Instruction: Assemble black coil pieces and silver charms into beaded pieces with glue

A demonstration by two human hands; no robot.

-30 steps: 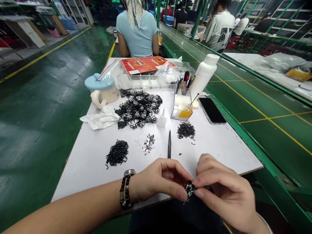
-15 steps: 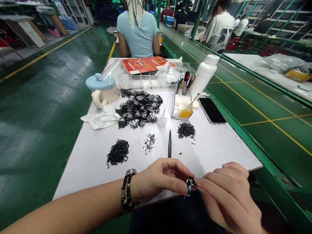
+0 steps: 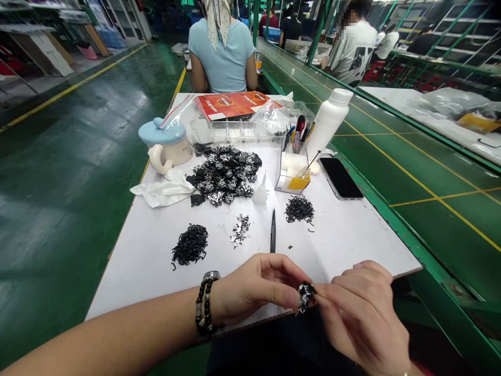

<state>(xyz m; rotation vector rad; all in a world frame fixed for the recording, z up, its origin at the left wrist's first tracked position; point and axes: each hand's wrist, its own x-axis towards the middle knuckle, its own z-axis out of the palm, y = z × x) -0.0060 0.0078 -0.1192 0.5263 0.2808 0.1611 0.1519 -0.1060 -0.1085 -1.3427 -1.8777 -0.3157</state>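
Between thumb and fingers, my left hand (image 3: pixel 258 287) holds a small black and silver part (image 3: pixel 305 297) at the table's front edge. My right hand (image 3: pixel 364 313) pinches at the right side of that part; whether its fingertips hold a smaller piece is too small to tell. Black tweezers (image 3: pixel 273 232) lie just beyond my left hand. On the white table (image 3: pixel 144 266) are a pile of black hooked pieces (image 3: pixel 190 244) at left, small silver pieces (image 3: pixel 240 231) in the middle, another black pile (image 3: pixel 299 209) at right, and a large heap of black and silver parts (image 3: pixel 225 175) behind.
A lidded mug (image 3: pixel 172 146) and crumpled tissue (image 3: pixel 166 189) stand left. A small dropper bottle (image 3: pixel 260 193), tool holder (image 3: pixel 293 172), white bottle (image 3: pixel 329 120) and phone (image 3: pixel 340 178) are at right. Behind lies an orange sheet (image 3: pixel 235 104); a person (image 3: pixel 222 52) sits beyond.
My right hand has shifted slightly left, its fingertips still at the part. The part has turned a little in my left hand.
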